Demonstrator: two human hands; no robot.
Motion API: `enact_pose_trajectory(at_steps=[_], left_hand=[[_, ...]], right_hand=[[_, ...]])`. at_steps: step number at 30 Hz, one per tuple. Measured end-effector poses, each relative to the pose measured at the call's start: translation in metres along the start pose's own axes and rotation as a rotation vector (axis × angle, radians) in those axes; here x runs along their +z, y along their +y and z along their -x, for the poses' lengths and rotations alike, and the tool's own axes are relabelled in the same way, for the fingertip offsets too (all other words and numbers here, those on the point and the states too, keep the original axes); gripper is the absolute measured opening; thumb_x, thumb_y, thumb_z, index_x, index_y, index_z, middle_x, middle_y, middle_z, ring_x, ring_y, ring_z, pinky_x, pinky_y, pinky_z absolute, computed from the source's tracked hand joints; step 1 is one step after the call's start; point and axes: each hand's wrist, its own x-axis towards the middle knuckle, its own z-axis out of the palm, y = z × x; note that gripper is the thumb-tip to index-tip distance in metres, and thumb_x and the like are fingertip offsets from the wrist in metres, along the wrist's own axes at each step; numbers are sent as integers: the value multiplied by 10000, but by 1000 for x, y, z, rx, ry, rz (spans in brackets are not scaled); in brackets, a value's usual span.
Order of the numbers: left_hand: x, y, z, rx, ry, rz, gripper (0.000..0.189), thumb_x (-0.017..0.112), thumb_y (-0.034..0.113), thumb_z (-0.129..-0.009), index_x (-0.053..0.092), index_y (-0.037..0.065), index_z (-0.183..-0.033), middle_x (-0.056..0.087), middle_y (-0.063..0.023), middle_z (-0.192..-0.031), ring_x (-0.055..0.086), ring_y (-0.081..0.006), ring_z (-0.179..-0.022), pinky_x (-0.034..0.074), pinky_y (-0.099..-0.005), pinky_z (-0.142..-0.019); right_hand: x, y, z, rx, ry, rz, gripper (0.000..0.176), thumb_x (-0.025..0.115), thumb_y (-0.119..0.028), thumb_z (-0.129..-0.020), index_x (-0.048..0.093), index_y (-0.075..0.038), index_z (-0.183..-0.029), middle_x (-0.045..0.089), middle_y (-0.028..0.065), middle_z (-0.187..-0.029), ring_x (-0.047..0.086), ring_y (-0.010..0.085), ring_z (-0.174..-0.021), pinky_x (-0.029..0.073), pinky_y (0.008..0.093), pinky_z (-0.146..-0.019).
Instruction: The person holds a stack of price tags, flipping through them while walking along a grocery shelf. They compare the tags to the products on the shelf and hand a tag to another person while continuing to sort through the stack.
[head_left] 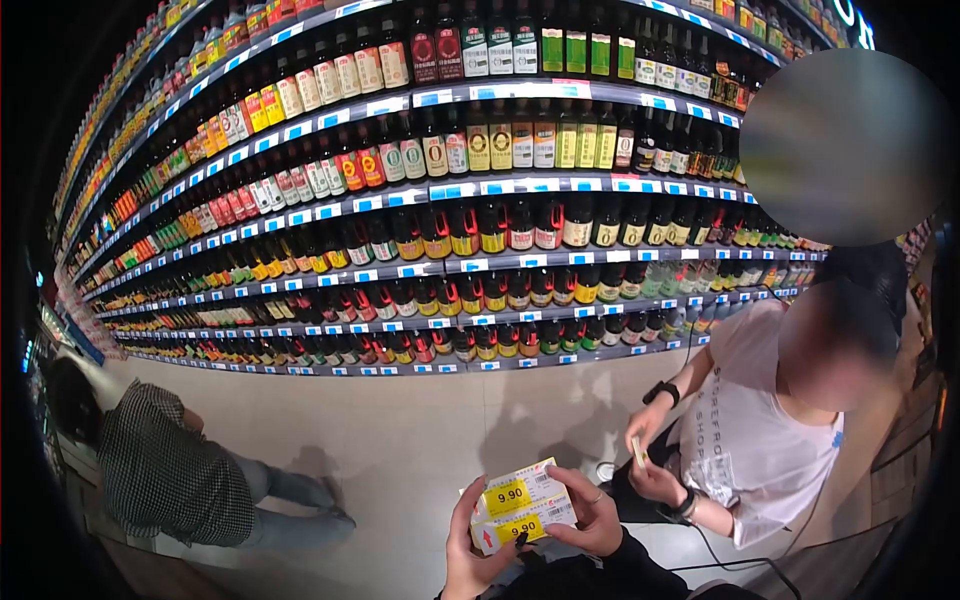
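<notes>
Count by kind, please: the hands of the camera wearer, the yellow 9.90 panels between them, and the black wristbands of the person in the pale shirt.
Wearer's hands: 2 (left hand, right hand)
Yellow panels: 2 (upper panel, lower panel)
Black wristbands: 2 (upper wristband, lower wristband)
Total: 6

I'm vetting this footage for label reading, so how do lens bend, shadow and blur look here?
In the head view, the bottle shelves bow and the corners fall black; in the head view, soft shadows darken the floor; in the head view, a smeared disc covers part of the upper right, while 9.90 reads clearly on the price tags but finer print does not.
</notes>
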Motion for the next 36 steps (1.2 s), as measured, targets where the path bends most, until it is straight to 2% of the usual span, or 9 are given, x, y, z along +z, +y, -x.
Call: enact_pose_trajectory(at_steps=[2,9,12,18,25,28,30,34,36], left_hand=[[3,-12,-20,-89,38,165,791,661,12,-571,361,6,-1303,422,-151,-1284,379,-265,-1218,307,-370,-1014],[5,-27,-88,-189,81,480,788,691,90,-699,265,11,-1357,378,-136,-1314,397,-260,-1202,351,-371,-988],[-3,-43,-126,-117,122,471,769,679,104,-727,254,6,-1360,376,-142,-1311,402,-253,-1197,371,-370,-973],[-42,-48,-215,-102,51,279,751,694,115,-721,288,0,-1343,380,-132,-1317,405,-250,-1193,341,-360,-989],[-64,-42,-314,-55,-31,161,753,731,327,-684,403,-7,-1273,447,-160,-1260,416,-269,-1178,337,-378,-982],[-64,-68,-334,-59,-36,232,751,730,328,-684,403,-2,-1274,446,-157,-1259,421,-269,-1172,342,-379,-979],[-62,-63,-346,-37,-52,234,761,734,330,-676,401,-3,-1274,443,-153,-1260,416,-265,-1176,343,-376,-981],[-57,-66,-368,-89,-63,296,791,749,354,-664,397,-10,-1271,438,-147,-1263,402,-259,-1188,325,-374,-994],[-58,-56,-381,-73,-83,287,789,754,340,-661,396,-3,-1274,436,-141,-1264,401,-258,-1188,321,-373,-996]], right_hand=[[-12,10,-20,42,21,-15,701,677,30,-715,333,11,-1325,424,109,-1186,421,200,-1156,353,315,-956],[-36,26,-89,190,15,-130,685,630,72,-749,302,9,-1347,413,137,-1279,420,196,-1180,356,313,-964],[-44,43,-128,194,-37,-133,677,597,83,-773,276,-2,-1363,307,135,-1391,363,184,-1243,287,286,-1018],[-39,65,-211,182,9,-74,671,594,84,-774,283,-5,-1361,418,118,-1298,428,160,-1178,362,260,-955],[-48,88,-293,55,176,29,663,602,94,-762,294,22,-1345,413,156,-1296,437,181,-1169,388,295,-945],[-52,87,-313,56,305,276,530,638,-50,-767,434,20,-1251,488,115,-1211,470,171,-1118,373,285,-938],[-60,94,-320,143,259,135,668,651,-40,-751,331,13,-1335,386,132,-1337,339,187,-1252,255,309,-1034],[-66,89,-342,66,297,257,549,622,-30,-786,396,7,-1284,457,119,-1265,448,178,-1149,354,294,-964],[-71,79,-354,110,235,51,634,590,92,-776,308,16,-1339,399,146,-1309,441,184,-1167,385,298,-951]])
